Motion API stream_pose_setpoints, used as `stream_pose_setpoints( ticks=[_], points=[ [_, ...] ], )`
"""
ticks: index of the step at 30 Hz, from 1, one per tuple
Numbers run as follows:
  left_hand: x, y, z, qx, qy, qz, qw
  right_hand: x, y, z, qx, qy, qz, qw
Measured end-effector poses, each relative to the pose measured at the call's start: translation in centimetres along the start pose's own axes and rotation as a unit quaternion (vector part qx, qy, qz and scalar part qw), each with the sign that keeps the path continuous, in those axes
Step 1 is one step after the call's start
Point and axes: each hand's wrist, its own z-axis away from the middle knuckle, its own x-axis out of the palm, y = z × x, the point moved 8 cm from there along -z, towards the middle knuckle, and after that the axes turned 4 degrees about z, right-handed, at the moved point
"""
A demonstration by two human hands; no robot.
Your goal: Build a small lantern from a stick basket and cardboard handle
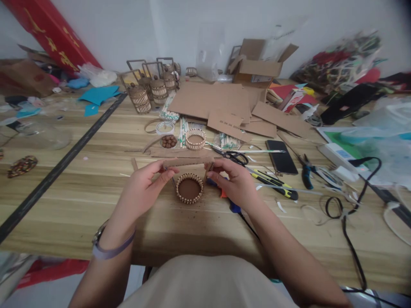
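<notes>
Both ends of the cardboard strip are pinched by the left hand and right hand just above the stick basket at frame centre (on the table), so uneven pressure could crease it or dislodge the sticks.

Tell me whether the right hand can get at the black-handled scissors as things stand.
Probably yes: the scissors lie just beyond the right hand with nothing between, though it pinches a cardboard strip.
</notes>
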Motion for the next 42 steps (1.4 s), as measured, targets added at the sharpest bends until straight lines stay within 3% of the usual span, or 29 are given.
stream_pose_setpoints(
  ticks=[5,12,24,28,30,34,38,42],
  points=[
    [-0.5,-0.5,0.2,0.016,0.019,0.024,0.999,-0.5,0.0,0.1,-0.007,-0.017,-0.017,1.000],
    [-1.3,0.3,0.4,0.042,0.053,0.086,0.994,-0.7,-0.5,-0.4,-0.010,-0.056,-0.029,0.998],
    [0.6,-0.7,-0.5,0.026,0.006,0.209,0.978,0.4,-0.5,-0.5,-0.019,-0.066,-0.041,0.997],
    [0.0,-1.9,-1.1,0.016,0.022,0.192,0.981,0.1,-0.9,-0.5,-0.031,-0.062,-0.024,0.997],
    [-1.1,-3.4,-1.9,-0.002,0.050,0.172,0.984,0.1,-1.1,-0.4,-0.030,-0.067,-0.021,0.997],
    [-3.0,-6.9,-3.4,-0.043,0.098,0.038,0.994,-0.1,-1.2,0.1,-0.026,-0.062,-0.026,0.997],
    [-2.5,-8.4,-3.9,-0.052,0.077,0.001,0.996,-1.4,0.2,-0.4,-0.010,-0.018,-0.012,1.000],
    [-1.3,-7.5,-3.4,-0.038,0.051,-0.024,0.998,-2.4,2.8,-3.6,-0.005,0.025,0.095,0.995]
  ],
)
